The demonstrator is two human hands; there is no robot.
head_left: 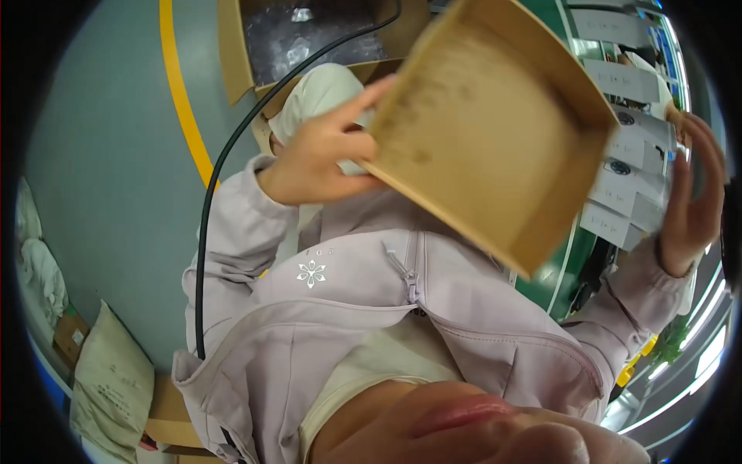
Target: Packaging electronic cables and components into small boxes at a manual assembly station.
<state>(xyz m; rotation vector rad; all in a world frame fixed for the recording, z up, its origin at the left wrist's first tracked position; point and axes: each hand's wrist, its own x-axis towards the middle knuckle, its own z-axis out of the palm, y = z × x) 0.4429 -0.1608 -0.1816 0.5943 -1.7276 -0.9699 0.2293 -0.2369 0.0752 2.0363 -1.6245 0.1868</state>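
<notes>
Because only the left hand (321, 158) carries the shallow cardboard tray (495, 135), its hold on the tray's left edge matters most: thumb and fingers are closed on that side, although how far they reach behind the board cannot be told. A firm pinch against the wall rather than a squeeze on the flat base should, I judge, serve best, since thin card would likely bend under a one-sided hold. Outward from there, the tray is in the air in front of the chest, tilted, its hollow side turned toward the wearer, with dark smudges on the base near the gripped edge; its outline is blurred, so a steadier, slower wrist would probably give better control. Well to the right, the right hand (692, 197) is raised with its fingers parted and curved, apart from the tray, nothing visible in it; bringing it to the far wall would share the weight and check any twist. White boxes (618, 193) lie between it and the tray in the view, so the tray's right corner deserves care there. On the other side, a black cable (205, 232) curves past the left sleeve (239, 216), and the elbow is best kept free of it.
</notes>
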